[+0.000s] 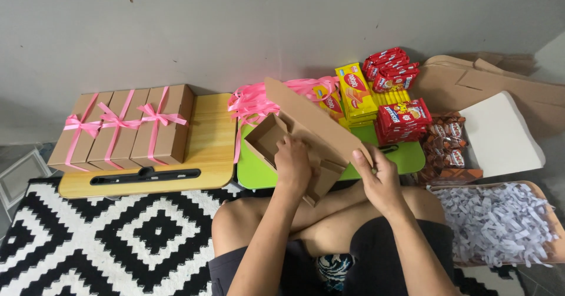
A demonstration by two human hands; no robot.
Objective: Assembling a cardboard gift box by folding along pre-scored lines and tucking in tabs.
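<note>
Head view: left hand and right hand grip the half-folded cardboard box; rough folding could probably crease a flap.

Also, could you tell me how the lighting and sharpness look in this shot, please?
Head view: soft, even light with no hard shadows; slight shine on the green tray and the red snack packets; the left hand and right hand on the cardboard box look a little soft; the wooden tray edges bow slightly.
</note>
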